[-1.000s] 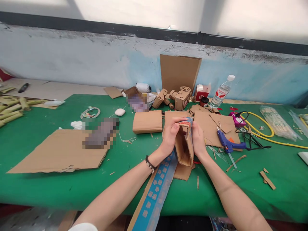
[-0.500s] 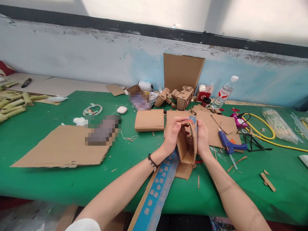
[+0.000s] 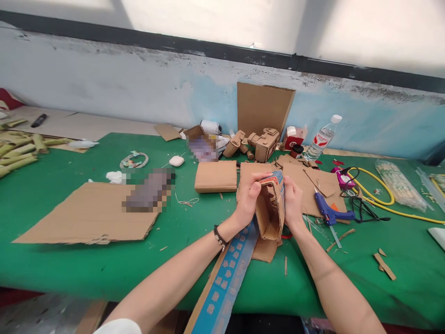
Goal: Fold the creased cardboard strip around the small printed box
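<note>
A folded cardboard piece (image 3: 270, 211) with a blue printed outer face stands upright between my hands, its open brown inside turned toward me. My left hand (image 3: 249, 199) grips its left side, thumb hooked over the top edge. Pressed against its right side is my right hand (image 3: 293, 204), fingers closed round the board. A long blue-printed cardboard strip (image 3: 225, 278) runs from under the piece over the table's near edge.
On the green table (image 3: 69, 260) lie a large flat cardboard sheet (image 3: 86, 215), a cardboard block (image 3: 216, 176), a blue glue gun (image 3: 330, 211), yellow cable (image 3: 385, 199), a water bottle (image 3: 321, 138) and small cardboard models (image 3: 262, 143). Scraps lie at right.
My hands and the folded piece have hardly moved; my left thumb has shifted slightly along the top edge. The camera has drifted a little.
</note>
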`<state>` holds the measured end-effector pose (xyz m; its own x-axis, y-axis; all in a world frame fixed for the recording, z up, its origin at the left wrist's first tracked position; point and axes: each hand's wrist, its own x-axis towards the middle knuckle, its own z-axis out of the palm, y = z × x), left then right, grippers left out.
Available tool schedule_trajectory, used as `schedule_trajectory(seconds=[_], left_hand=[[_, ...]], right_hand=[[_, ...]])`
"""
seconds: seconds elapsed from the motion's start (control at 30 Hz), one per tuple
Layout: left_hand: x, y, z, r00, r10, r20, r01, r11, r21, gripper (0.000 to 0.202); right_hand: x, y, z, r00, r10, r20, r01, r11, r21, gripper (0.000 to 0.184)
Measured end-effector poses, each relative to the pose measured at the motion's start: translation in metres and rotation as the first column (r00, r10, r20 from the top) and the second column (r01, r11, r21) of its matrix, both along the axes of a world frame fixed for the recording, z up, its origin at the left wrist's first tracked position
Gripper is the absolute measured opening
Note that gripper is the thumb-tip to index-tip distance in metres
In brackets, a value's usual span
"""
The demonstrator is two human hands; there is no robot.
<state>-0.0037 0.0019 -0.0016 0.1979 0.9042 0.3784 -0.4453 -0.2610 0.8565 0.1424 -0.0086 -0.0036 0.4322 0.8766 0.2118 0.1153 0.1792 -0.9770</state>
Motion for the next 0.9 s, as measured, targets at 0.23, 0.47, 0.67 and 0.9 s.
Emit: schedule_trajectory(seconds=[0.23, 0.47, 0.67, 0.9], left_hand=[[-0.003, 0.001, 0.003, 0.998, 0.026, -0.048, -0.023, 0.999, 0.048, 0.062], [-0.008, 0.009, 0.011, 0.999, 0.017, -0.047, -0.015, 0.999, 0.032, 0.058], [-0.019, 0.025, 0.006, 0.996, 0.08, -0.04, -0.08, 0.997, -0.015, 0.05], [-0.024, 0.029, 0.008, 0.986, 0.143, -0.081, -0.141, 0.99, 0.032, 0.052]], right_hand=[[0.001, -0.001, 0.001, 0.999, 0.014, 0.045, -0.015, 1.0, 0.012, 0.063], [0.008, 0.001, 0.002, 0.999, 0.043, 0.006, -0.043, 0.999, -0.008, 0.065], [0.023, 0.0, 0.001, 0.965, 0.232, -0.124, -0.234, 0.972, 0.002, 0.084], [0.017, -0.012, -0.002, 0.811, 0.537, 0.233, -0.558, 0.83, 0.03, 0.098]])
